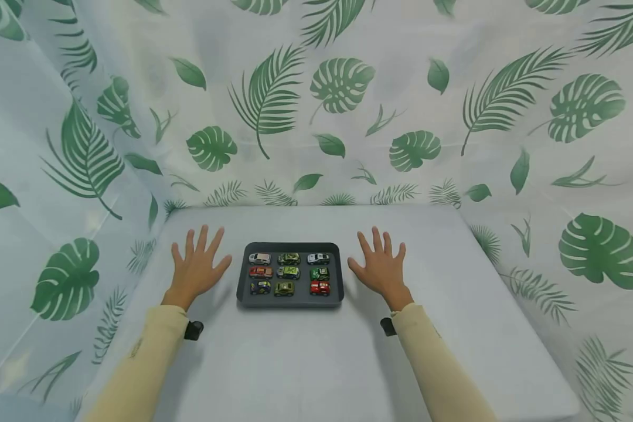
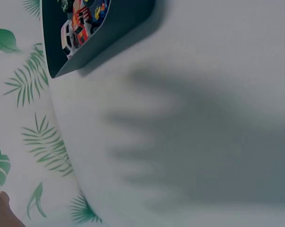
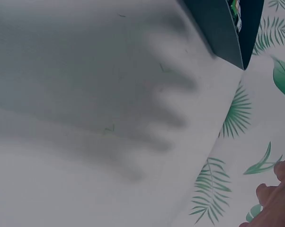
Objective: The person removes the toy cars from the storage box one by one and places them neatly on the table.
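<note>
A dark grey tray (image 1: 290,302) lies on the white table between my two hands, holding several small toy cars in rows. Among them are a red car (image 1: 320,288), a green car (image 1: 319,274), a silver car (image 1: 318,258) and an olive car (image 1: 283,288). My left hand (image 1: 196,271) hovers to the tray's left, fingers spread and holding nothing. On the other side my right hand (image 1: 382,266) is likewise spread above the table, its thumb toward the tray. Each wrist view shows a hand's shadow and a tray corner, with an orange-red car (image 2: 81,21) visible in the left one.
The table (image 1: 295,363) has a white covering. Behind it and at both sides hangs a white curtain (image 1: 369,123) printed with green leaves. Both sleeves are pale yellow, with a dark wrist device (image 1: 193,330) on the left and another (image 1: 388,326) on the right.
</note>
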Demonstrator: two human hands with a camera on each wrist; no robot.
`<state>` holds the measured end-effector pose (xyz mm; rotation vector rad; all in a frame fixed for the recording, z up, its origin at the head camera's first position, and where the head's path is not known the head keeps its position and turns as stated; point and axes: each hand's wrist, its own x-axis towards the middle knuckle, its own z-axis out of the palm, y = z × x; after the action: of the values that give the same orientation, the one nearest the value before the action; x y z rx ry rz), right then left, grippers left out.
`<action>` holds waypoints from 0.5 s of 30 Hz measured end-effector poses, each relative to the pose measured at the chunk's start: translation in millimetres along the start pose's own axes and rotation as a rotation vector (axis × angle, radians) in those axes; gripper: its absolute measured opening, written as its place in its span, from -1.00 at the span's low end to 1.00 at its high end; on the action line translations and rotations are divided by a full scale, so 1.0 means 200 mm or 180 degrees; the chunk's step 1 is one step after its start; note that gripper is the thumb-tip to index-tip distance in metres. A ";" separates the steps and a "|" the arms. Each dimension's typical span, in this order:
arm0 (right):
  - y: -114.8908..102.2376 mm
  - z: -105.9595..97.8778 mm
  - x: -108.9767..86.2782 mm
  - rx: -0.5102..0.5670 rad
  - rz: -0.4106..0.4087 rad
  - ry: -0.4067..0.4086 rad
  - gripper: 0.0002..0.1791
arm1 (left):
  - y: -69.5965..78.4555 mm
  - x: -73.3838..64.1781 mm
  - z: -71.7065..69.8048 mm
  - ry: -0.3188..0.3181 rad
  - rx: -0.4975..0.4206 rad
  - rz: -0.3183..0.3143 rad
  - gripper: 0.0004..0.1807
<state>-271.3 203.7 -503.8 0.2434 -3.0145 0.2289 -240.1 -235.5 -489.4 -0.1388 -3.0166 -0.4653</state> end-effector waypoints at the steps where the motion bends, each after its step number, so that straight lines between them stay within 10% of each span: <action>1: 0.01 0.00 0.00 -0.0009 0.0007 0.0004 -0.12 | 0.00 0.01 0.00 -0.0004 0.0003 0.0020 -0.14; 15: 0.02 -0.01 0.02 0.0110 -0.0021 -0.0041 -0.12 | 0.02 0.03 0.01 -0.0608 -0.0233 0.0367 -0.03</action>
<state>-276.7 208.0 -502.0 0.2588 -3.0242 0.2799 -246.6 -230.6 -490.2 -0.3811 -3.1538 -0.5829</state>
